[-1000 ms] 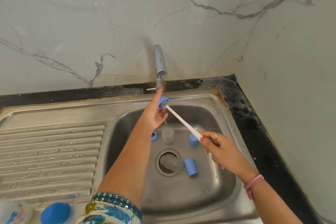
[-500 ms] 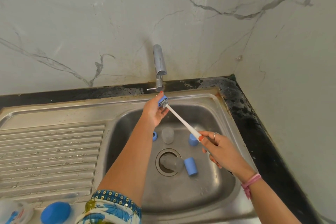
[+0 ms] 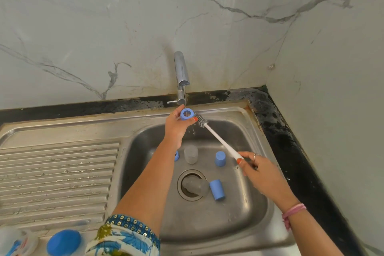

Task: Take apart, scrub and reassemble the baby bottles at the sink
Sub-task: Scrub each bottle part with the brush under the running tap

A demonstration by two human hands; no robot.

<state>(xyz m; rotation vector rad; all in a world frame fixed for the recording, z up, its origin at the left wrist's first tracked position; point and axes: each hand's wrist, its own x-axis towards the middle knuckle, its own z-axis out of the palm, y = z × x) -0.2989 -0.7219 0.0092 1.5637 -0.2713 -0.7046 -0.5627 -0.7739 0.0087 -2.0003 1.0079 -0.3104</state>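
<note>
My left hand (image 3: 176,125) pinches a blue bottle ring (image 3: 186,114) under the thin stream from the tap (image 3: 181,69). My right hand (image 3: 258,169) grips the white handle of a bottle brush (image 3: 218,138); its grey bristle head lies just right of the ring, outside it. In the steel sink (image 3: 145,151) stand a clear bottle (image 3: 191,154) and a blue cap (image 3: 220,158). Another blue cap (image 3: 217,189) lies on its side beside a clear bottle (image 3: 196,186) resting over the drain. A second blue ring (image 3: 176,156) peeks out behind my left forearm.
A ribbed draining board (image 3: 56,176) lies to the left of the basin. At the bottom left sit a blue rounded object (image 3: 63,242) and a clear item (image 3: 16,242) with blue parts. Marble walls close the back and right; a black counter strip (image 3: 291,143) borders the sink.
The brush head has come out of the blue ring and now sits beside it. My left hand has turned the ring's opening upward under the water.
</note>
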